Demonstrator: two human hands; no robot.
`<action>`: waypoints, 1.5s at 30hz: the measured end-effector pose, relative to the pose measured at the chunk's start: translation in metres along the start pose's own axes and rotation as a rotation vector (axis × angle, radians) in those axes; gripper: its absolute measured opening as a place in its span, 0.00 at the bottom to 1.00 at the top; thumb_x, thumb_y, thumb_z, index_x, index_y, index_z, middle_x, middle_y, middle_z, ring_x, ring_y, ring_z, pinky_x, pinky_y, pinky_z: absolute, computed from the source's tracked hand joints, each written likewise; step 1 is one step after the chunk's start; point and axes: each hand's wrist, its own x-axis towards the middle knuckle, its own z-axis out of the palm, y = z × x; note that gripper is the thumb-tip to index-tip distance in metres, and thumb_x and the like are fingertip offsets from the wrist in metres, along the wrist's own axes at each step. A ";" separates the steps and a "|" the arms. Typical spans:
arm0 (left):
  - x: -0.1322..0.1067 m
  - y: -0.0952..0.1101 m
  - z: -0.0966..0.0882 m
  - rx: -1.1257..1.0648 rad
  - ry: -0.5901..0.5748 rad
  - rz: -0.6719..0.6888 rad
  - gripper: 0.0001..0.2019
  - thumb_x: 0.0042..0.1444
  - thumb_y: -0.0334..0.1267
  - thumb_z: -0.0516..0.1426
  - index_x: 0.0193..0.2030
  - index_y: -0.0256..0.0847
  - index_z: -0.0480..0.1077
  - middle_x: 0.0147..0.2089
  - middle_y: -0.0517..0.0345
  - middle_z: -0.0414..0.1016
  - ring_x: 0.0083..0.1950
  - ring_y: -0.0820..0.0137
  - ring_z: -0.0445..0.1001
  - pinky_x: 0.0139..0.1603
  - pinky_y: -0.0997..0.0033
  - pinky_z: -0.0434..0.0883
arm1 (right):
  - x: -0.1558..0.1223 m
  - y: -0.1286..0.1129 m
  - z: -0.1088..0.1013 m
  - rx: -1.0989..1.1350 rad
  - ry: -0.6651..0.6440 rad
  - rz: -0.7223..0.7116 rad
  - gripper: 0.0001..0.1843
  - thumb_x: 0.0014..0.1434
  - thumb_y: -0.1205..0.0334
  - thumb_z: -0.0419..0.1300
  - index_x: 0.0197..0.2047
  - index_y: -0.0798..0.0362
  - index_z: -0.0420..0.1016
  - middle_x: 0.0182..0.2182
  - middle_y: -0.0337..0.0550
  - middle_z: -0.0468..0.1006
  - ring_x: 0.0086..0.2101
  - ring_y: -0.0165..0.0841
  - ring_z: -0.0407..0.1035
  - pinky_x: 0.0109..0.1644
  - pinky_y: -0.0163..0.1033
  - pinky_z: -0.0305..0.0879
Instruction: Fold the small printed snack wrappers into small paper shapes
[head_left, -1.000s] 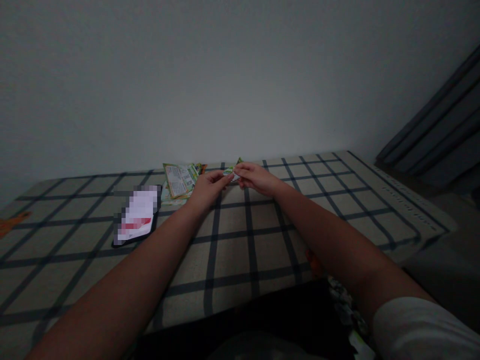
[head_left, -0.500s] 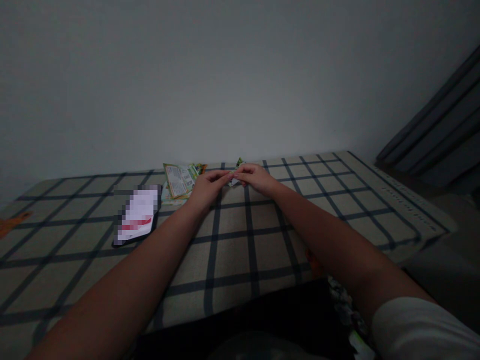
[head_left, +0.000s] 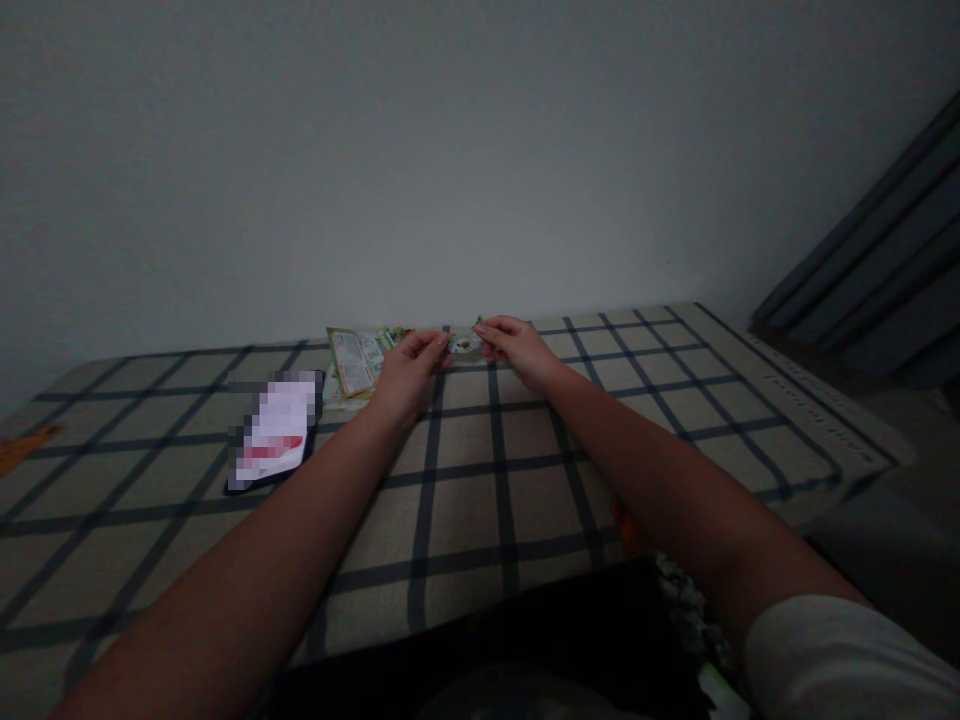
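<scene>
A small, thin printed piece, white and dark with a bit of green, spans the gap between my hands over the far side of the table; it looks like a wrapper or packet. My left hand pinches its left end between thumb and fingers. At the right end, my right hand grips it the same way, a green tip showing above the fingers. Just left of my left hand lie green-and-white printed packets, partly overlapping and partly hidden by that hand.
A phone with a lit, blurred screen lies left of my left forearm. The checked tablecloth covers the table, which meets a grey wall. Orange patches show at the left edge and under my right forearm. A dark curtain hangs at right.
My hands have moved apart from nearly touching, the left one leftward and the right one slightly up and to the right. More of the printed piece shows between them.
</scene>
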 end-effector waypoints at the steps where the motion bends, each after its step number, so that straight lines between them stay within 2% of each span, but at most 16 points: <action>1: 0.001 -0.001 0.000 -0.023 0.011 0.006 0.21 0.44 0.51 0.73 0.36 0.38 0.76 0.39 0.57 0.79 0.40 0.70 0.76 0.47 0.69 0.74 | 0.000 0.000 0.000 0.024 0.008 -0.005 0.11 0.57 0.56 0.71 0.38 0.53 0.77 0.30 0.37 0.76 0.29 0.26 0.69 0.32 0.31 0.66; 8: 0.003 -0.003 0.003 -0.157 0.048 0.040 0.18 0.49 0.45 0.72 0.36 0.40 0.70 0.36 0.61 0.74 0.40 0.73 0.75 0.52 0.66 0.76 | 0.004 0.001 0.001 0.114 0.039 0.007 0.10 0.61 0.57 0.68 0.39 0.53 0.72 0.37 0.41 0.79 0.35 0.28 0.76 0.36 0.32 0.71; 15: 0.001 -0.003 0.006 -0.192 0.032 0.087 0.18 0.50 0.44 0.72 0.36 0.41 0.68 0.36 0.61 0.73 0.40 0.73 0.76 0.52 0.66 0.77 | 0.009 0.003 0.006 0.117 0.091 -0.040 0.10 0.65 0.57 0.65 0.38 0.51 0.68 0.31 0.38 0.78 0.31 0.26 0.75 0.40 0.33 0.73; 20: -0.004 -0.001 0.007 -0.156 -0.065 -0.048 0.19 0.47 0.40 0.72 0.40 0.41 0.69 0.37 0.60 0.78 0.40 0.70 0.79 0.49 0.64 0.79 | 0.011 0.007 0.002 -0.043 0.146 -0.114 0.10 0.65 0.57 0.64 0.37 0.49 0.67 0.28 0.35 0.75 0.28 0.27 0.71 0.35 0.33 0.71; 24: -0.010 0.002 0.009 -0.088 -0.117 -0.160 0.22 0.47 0.43 0.72 0.47 0.41 0.75 0.44 0.53 0.82 0.41 0.66 0.81 0.44 0.62 0.80 | 0.002 0.006 0.002 -0.230 0.082 -0.201 0.09 0.64 0.56 0.63 0.36 0.50 0.68 0.29 0.36 0.74 0.30 0.29 0.70 0.37 0.35 0.68; 26: -0.012 0.002 0.009 -0.018 -0.173 -0.177 0.23 0.45 0.47 0.74 0.46 0.39 0.78 0.46 0.50 0.83 0.42 0.66 0.81 0.43 0.64 0.80 | -0.003 0.004 0.003 -0.338 0.034 -0.265 0.07 0.64 0.58 0.62 0.37 0.50 0.69 0.30 0.37 0.74 0.32 0.30 0.70 0.39 0.36 0.67; 29: -0.013 0.000 0.007 0.059 -0.222 -0.167 0.23 0.43 0.51 0.75 0.39 0.37 0.81 0.43 0.48 0.84 0.40 0.67 0.80 0.42 0.69 0.78 | -0.007 0.002 0.005 -0.405 0.010 -0.308 0.06 0.64 0.59 0.61 0.36 0.50 0.70 0.30 0.37 0.73 0.31 0.31 0.68 0.40 0.37 0.67; 33: -0.010 -0.001 0.005 0.049 -0.203 -0.140 0.22 0.42 0.53 0.75 0.37 0.38 0.82 0.41 0.48 0.84 0.37 0.69 0.79 0.41 0.70 0.76 | -0.006 0.003 0.010 -0.280 0.021 -0.248 0.06 0.64 0.59 0.61 0.36 0.49 0.69 0.30 0.37 0.73 0.31 0.30 0.69 0.38 0.36 0.69; 39: -0.008 0.002 0.005 0.050 -0.166 -0.114 0.23 0.37 0.52 0.77 0.33 0.36 0.81 0.35 0.51 0.83 0.34 0.69 0.78 0.42 0.67 0.77 | -0.003 0.001 0.012 -0.090 0.025 -0.128 0.10 0.61 0.55 0.67 0.39 0.48 0.71 0.27 0.35 0.73 0.28 0.30 0.68 0.35 0.35 0.71; 42: -0.010 0.004 0.005 0.077 -0.160 -0.099 0.24 0.38 0.53 0.77 0.34 0.36 0.82 0.36 0.49 0.84 0.34 0.68 0.78 0.42 0.66 0.78 | -0.003 0.001 0.009 -0.117 -0.047 -0.094 0.11 0.62 0.51 0.66 0.39 0.50 0.75 0.27 0.36 0.74 0.28 0.29 0.68 0.34 0.34 0.70; 45: -0.012 0.007 0.007 0.087 -0.195 -0.089 0.24 0.40 0.56 0.75 0.35 0.36 0.82 0.39 0.47 0.85 0.36 0.66 0.80 0.44 0.64 0.79 | -0.002 0.004 0.005 -0.229 -0.150 -0.067 0.16 0.62 0.50 0.66 0.31 0.53 0.74 0.25 0.39 0.74 0.27 0.28 0.68 0.32 0.33 0.67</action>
